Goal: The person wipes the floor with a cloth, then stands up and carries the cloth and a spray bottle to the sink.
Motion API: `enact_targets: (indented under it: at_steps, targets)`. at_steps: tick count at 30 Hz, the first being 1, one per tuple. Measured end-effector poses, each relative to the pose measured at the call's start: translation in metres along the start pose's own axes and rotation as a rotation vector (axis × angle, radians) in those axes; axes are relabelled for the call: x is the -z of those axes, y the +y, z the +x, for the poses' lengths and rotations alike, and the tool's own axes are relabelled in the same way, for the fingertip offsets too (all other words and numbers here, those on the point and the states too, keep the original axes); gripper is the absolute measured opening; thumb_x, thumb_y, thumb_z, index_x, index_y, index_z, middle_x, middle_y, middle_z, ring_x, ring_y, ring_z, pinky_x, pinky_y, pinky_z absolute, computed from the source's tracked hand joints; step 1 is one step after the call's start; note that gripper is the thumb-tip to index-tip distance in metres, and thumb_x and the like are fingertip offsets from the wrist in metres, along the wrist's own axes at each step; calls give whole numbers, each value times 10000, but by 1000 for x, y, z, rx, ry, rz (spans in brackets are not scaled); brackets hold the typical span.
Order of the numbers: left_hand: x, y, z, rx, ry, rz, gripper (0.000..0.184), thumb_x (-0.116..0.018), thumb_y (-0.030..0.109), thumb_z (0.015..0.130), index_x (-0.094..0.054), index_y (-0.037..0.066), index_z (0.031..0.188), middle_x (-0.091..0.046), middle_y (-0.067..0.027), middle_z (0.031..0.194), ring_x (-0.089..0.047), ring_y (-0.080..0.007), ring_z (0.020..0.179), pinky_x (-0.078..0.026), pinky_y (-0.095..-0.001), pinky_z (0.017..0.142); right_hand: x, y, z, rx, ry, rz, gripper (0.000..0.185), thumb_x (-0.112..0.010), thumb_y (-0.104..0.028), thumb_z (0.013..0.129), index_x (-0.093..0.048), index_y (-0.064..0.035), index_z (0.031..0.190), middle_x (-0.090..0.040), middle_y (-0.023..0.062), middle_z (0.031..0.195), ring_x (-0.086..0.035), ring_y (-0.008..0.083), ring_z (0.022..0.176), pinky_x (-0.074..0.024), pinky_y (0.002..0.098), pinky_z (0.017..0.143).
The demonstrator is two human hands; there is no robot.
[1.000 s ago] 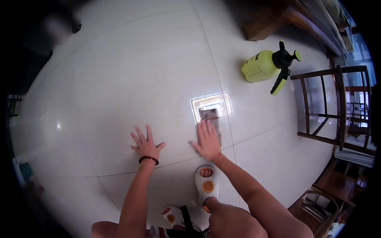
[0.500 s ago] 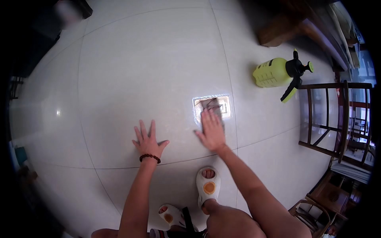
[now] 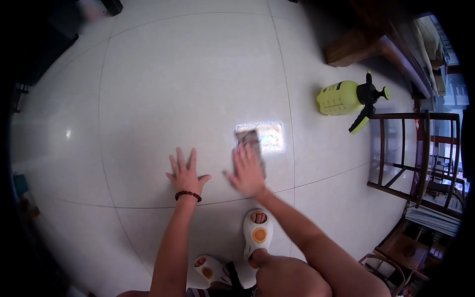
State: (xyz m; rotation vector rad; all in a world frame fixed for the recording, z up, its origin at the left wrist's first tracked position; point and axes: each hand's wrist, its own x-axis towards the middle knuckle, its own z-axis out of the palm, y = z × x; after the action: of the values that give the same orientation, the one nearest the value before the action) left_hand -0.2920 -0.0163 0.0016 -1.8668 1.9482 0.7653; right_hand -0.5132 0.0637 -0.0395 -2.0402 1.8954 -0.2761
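Note:
My right hand [image 3: 247,171] lies flat on a brownish-grey cloth [image 3: 247,136] on the tiled floor [image 3: 198,79], fingers stretched forward and thumb out to the left. The cloth shows beyond the fingertips and along the hand's right side; the rest is under the palm. My left hand [image 3: 185,173] rests on the bare tile with its fingers spread, holding nothing. A dark beaded bracelet [image 3: 188,196] circles the left wrist. Just beyond the cloth, a bright light reflection shines on the tile.
A yellow-green pump sprayer [image 3: 341,98] with a black head stands to the right. Behind it is a heavy wooden furniture leg [image 3: 346,51]. A dark wooden chair [image 3: 400,116] is at the far right. My white sandals [image 3: 258,232] are close below my hands.
My right hand has slid left across the tile, taking the cloth with it, so more of the light reflection shows. The left hand stays in place on the floor.

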Motion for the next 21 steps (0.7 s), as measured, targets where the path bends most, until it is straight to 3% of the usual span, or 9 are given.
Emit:
enact_targets:
  at_steps: [4,6,7,9,12,14,15,17,21]
  targets:
    - [-3,-1,-8,-15,34,-11,1101,-918,467,793,-309,324,1699,-88,-113,1816,-127,-443,1646,-315,-792,1181,12,-35,-24,96,-140,135,747,-614,-409,1052,-390,8,1630,-301,305,1708,-288,478,1588,-252,559,1296]
    - [-18,-1,-5,-53,178,-96,926,-876,419,845,-434,222,1635,-221,-131,1779,-216,-429,1623,-324,-768,1181,31,-16,-22,39,-49,287,721,-694,-234,986,-424,-31,1623,-327,291,1699,-383,473,1535,-335,536,1258]
    - [-27,3,-7,-47,180,-92,926,-876,419,845,-434,222,1635,-221,-131,1779,-216,-429,1623,-324,-768,1181,42,-9,-24,21,-27,227,759,-698,-92,922,-412,-12,1621,-371,270,1679,-423,443,1518,-370,505,1250]
    - [-42,18,-24,-291,258,-5,785,-816,412,890,-511,163,1568,-308,-141,1737,-278,-408,1599,-291,-747,1204,33,25,-43,18,-32,108,774,-662,-20,870,-422,20,1605,-427,260,1649,-423,398,1533,-352,507,1275]
    - [-57,45,-56,-442,137,-66,714,-766,446,926,-549,166,1546,-288,-154,1747,-187,-376,1645,-151,-740,1264,41,59,-74,-86,-44,-4,720,-594,-49,942,-373,65,1617,-391,282,1668,-386,436,1551,-295,532,1301]
    - [-60,55,-72,-480,198,-52,692,-778,398,922,-563,158,1534,-353,-136,1707,-318,-367,1580,-268,-682,1235,47,69,-90,-189,-23,-55,687,-554,-61,982,-353,71,1625,-367,308,1672,-358,456,1564,-296,545,1295]
    - [-62,57,-76,-467,204,-53,692,-778,398,922,-563,158,1534,-353,-136,1707,-318,-367,1580,-268,-682,1235,43,66,-95,-176,-25,-53,687,-554,-61,982,-353,71,1625,-367,308,1672,-358,456,1564,-296,545,1295]
    - [-70,64,-80,-416,14,-244,651,-768,302,929,-566,144,1527,-456,-112,1620,-465,-345,1436,-393,-583,1145,33,65,-101,-194,-51,-201,666,-537,-66,1003,-347,75,1626,-326,317,1693,-325,447,1587,-294,544,1296]
    - [-77,49,-83,-451,148,-267,585,-701,147,935,-577,118,1505,-534,-107,1529,-551,-357,1287,-465,-520,1033,-8,2,-69,-21,-135,-117,696,-539,-87,996,-325,70,1640,-255,300,1732,-249,426,1628,-255,536,1319]
